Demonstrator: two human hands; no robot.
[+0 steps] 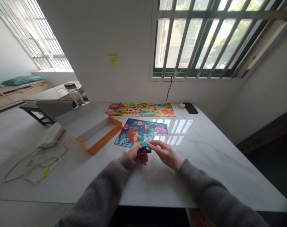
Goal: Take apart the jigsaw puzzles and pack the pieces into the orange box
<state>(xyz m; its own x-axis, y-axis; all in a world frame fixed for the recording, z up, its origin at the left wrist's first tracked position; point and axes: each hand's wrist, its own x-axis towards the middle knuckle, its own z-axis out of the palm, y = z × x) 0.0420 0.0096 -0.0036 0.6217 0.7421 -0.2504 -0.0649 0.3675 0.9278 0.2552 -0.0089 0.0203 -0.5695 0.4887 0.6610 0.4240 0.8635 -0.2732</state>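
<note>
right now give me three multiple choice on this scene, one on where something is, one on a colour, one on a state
1. Where are the left hand and the right hand?
A. At the near edge of the jigsaw puzzle
B. At the far end of the table
C. Up beside the window

2. What colour is the sticky note?
A. Blue
B. Pink
C. Yellow

3. What state is the orange-rimmed box in?
A. Shut with a lid on
B. Open, its inside showing
C. Tipped on its side

Answers:
1. A, both hands meet at a dark puzzle piece on the puzzle's near side.
2. C, the note shows plainly yellow.
3. B, the pale inside shows within the orange rim.
</note>
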